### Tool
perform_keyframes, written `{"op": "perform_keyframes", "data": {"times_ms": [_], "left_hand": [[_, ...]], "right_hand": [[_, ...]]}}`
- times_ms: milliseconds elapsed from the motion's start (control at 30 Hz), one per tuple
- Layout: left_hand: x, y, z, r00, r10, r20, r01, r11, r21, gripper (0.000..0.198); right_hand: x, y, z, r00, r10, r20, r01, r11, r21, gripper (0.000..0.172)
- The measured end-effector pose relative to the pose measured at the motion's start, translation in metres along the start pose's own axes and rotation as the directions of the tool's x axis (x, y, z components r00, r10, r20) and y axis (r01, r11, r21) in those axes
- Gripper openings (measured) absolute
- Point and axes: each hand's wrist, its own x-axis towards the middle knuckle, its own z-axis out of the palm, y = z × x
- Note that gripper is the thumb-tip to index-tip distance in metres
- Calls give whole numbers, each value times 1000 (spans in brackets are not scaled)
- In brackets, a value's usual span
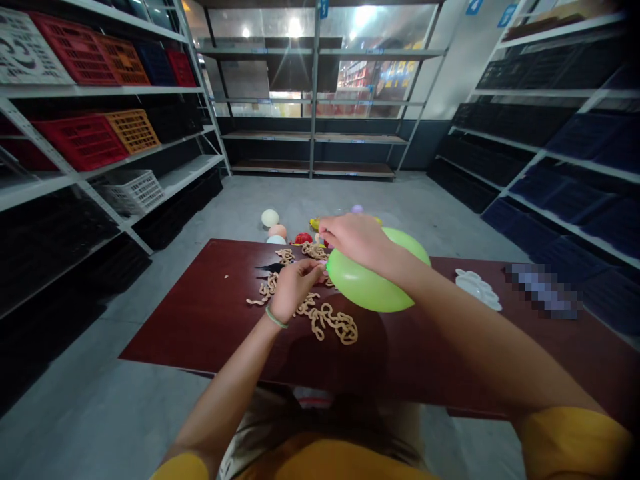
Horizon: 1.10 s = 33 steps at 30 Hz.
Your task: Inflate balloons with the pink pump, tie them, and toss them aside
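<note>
A light green inflated balloon (373,283) is held above the table, its neck pointing left. My left hand (293,287) pinches the balloon's neck between thumb and fingers. My right hand (353,235) arches over the top of the balloon, its fingers bent together just above and beyond the neck; what they grip, if anything, is hidden. Beneath the hands lie tangled tan cord-like strands (335,325) in several small heaps. A dark pointed object (271,268) lies left of the balloon, partly covered by my left hand.
The dark red table (200,313) carries a white scalloped tray (477,289) and a pixelated item (543,290) at right. Beyond its far edge several balloons, one pale (270,218), rest on the grey floor. Metal shelves (314,137) with crates (80,140) line the room.
</note>
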Motion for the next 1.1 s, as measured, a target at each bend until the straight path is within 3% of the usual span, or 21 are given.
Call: {"op": "perform_keyframes", "data": {"times_ms": [167,267,500,633,833,967,1100], "left_hand": [[5,9,-7,968,214,-129,-188,965,185,14],[10,15,-11,958,259,-121,-234,954,189,12],[15,14,-17,996,88,-2,-88,993,76,23],[18,15,-15,999,-26,35,30,993,-118,24],[19,21,-8,958,-276,77,278,831,-482,19],[20,21,-6,941,-335,57,300,739,-604,18],[20,25,-4,941,-339,25,279,729,-625,20]], "right_hand": [[-8,3,3,1000,3,15,-2,998,-67,22],[-10,5,2,1000,-10,19,11,1000,-23,22],[-16,10,15,999,-43,-17,43,999,-25,25],[-28,6,19,997,-46,-56,45,999,-13,24],[-55,4,30,990,-72,-124,86,990,114,24],[-66,4,43,974,-155,-166,150,988,-41,25],[-68,2,54,966,-195,-172,160,967,-198,29]]}}
